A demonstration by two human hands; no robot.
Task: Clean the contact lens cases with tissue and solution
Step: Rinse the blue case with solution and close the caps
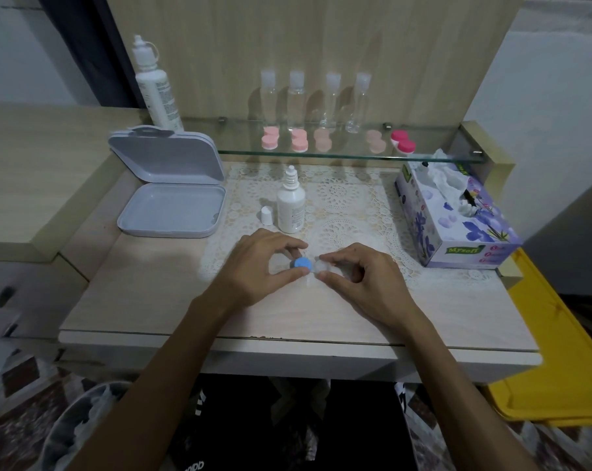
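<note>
I have the small contact lens case with the blue screw cap (301,263) between both hands, low over the lace-patterned mat (355,212) near the front of the pale wooden desk (145,300). My left hand (264,266) pinches the blue-capped end between thumb and fingers, and my right hand (359,273) pinches the clear or white end the same way; whether that end has its cap on I cannot tell. The grip is all fingertip, so if I twist too hard the case could pop out and skid off the front edge toward the floor below. The small white solution bottle (290,207) stands uncapped just behind my left hand, its loose white cap (266,215) beside it; I judge a careless reach could tip it and spill onto the mat. Any solution inside the case would spill if I tilt it while opening. The purple floral tissue box (457,215) sits to my right, near enough to reach. Five more pink lens cases (321,140) wait on the glass shelf (355,154), so a lost cap would be easy to mix up.
</note>
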